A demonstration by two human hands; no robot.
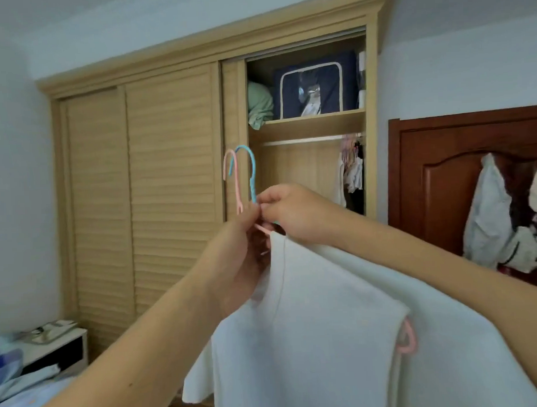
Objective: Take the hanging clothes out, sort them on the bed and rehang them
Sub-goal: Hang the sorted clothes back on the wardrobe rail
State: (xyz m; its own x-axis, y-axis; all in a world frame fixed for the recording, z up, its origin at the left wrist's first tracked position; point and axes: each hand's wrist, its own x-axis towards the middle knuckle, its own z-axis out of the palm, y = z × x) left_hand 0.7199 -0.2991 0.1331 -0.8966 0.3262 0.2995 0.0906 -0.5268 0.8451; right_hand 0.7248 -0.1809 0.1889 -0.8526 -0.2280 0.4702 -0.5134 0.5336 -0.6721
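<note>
Two hangers are held up together in front of the wardrobe (175,176), their hooks upright and side by side: the pink hanger (231,180) on the left, the blue hanger (250,170) just right of it. White garments (311,323) hang from them, long axis straight down, draped toward the lower right of the view. A pink hanger end shows at the garment's right shoulder.

The left hand (238,253) reaches up from below, fingers curled round the hanger necks just under the hooks. The right hand (292,211) comes in from the right and pinches at the same spot, touching the left hand's fingertips (which hanger it pinches cannot be told).

The rail (307,140) lies up and to the right of the hooks, under the wardrobe's top shelf; its left stretch is bare, with other clothes (351,170) bunched at its right end. The right hand is nearer the rail. Judgement: the hooks are being sorted or parted before rehanging. The bed's corner (21,397) lies at lower left.
</note>
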